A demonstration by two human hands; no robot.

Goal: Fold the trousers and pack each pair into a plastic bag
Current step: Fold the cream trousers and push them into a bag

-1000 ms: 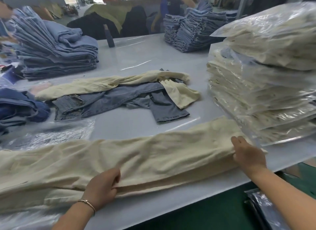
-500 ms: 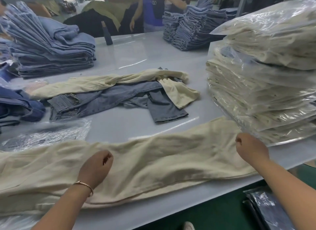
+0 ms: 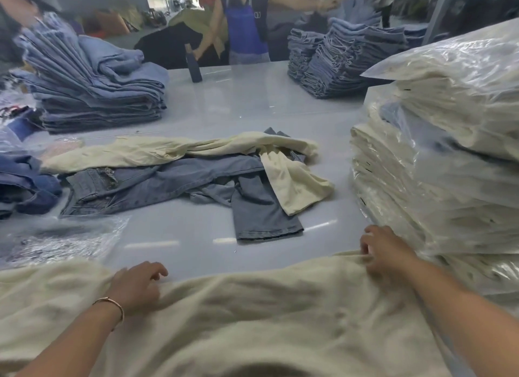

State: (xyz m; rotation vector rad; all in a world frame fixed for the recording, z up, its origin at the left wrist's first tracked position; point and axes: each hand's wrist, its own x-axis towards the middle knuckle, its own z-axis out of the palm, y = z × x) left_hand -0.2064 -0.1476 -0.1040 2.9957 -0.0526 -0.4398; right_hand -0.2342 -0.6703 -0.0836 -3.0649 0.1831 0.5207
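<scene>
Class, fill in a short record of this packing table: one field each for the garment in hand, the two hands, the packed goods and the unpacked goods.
Garment in hand: cream cotton trousers, spread across the near table edge
Left hand: grips the trousers' far edge
Right hand: pinches the same edge
Packed: stack of bagged cream trousers, right
Unpacked: grey-blue jeans and folded denim stack

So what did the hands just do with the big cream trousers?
Both hands, left and right, moved to the far edge of the cream trousers, gripped it and pulled the cloth up toward the person. The bagged stack and grey jeans stayed put.
</scene>
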